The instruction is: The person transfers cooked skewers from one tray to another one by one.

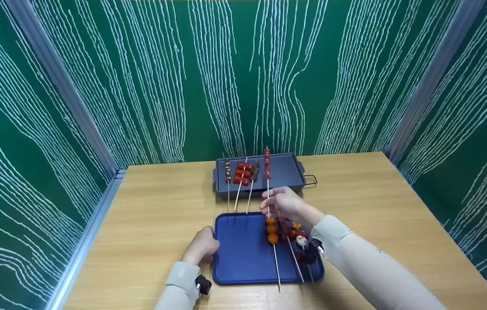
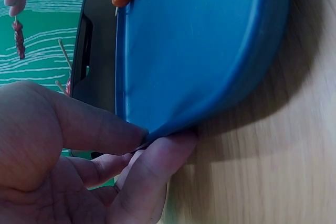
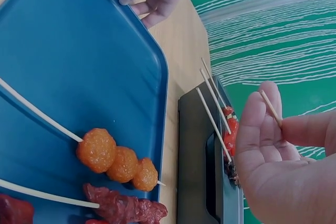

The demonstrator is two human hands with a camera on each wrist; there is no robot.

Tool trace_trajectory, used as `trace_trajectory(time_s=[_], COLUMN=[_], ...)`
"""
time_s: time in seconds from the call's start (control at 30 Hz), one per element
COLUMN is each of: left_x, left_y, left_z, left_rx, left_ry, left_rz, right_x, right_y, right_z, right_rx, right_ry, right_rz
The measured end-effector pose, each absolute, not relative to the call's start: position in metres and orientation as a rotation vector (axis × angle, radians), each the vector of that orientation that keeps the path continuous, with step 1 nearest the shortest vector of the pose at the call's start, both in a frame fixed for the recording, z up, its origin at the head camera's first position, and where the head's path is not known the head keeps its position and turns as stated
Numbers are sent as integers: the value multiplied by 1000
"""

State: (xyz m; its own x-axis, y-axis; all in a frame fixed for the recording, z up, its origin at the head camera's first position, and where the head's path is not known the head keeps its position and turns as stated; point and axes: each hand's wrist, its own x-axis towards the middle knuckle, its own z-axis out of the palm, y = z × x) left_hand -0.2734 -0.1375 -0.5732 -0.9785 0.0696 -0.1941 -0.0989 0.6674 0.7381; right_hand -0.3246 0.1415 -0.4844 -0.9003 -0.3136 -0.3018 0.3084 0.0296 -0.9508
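Observation:
My left hand (image 1: 203, 246) pinches the left rim of a blue tray (image 1: 239, 254), thumb above and fingers beneath, as the left wrist view shows. Over the dark grill pan (image 1: 285, 165), my right hand (image 1: 285, 202) holds a skewer of red meat pieces (image 1: 267, 163) by its wooden stick, pinched between thumb and fingers. Whether that meat touches the pan I cannot tell. On the tray's right side lie a skewer of orange balls (image 3: 97, 150), a dark red meat skewer (image 3: 126, 205) and other skewered food, partly hidden by my right forearm.
Left on the pan are a thin skewer of small pieces (image 1: 227, 171), a bright red sausage-like skewer (image 1: 243, 173) and a dark meat skewer (image 1: 255, 170), sticks overhanging the front. A wire handle (image 1: 311, 180) juts out right. Green patterned walls (image 1: 265, 86) enclose the wooden table (image 1: 161, 202).

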Motion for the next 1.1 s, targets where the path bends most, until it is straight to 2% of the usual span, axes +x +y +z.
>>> trace_trajectory(time_s=[0.53, 1.1], left_x=[-273, -275], left_y=[-140, -138], left_z=[-576, -575], left_rx=[32, -71], left_ry=[2699, 2623], left_rz=[1200, 1218], right_x=[-317, -306], right_y=[148, 155], right_z=[-484, -489], right_rx=[-39, -77], right_ry=[1888, 1875], right_rz=[-1899, -1856])
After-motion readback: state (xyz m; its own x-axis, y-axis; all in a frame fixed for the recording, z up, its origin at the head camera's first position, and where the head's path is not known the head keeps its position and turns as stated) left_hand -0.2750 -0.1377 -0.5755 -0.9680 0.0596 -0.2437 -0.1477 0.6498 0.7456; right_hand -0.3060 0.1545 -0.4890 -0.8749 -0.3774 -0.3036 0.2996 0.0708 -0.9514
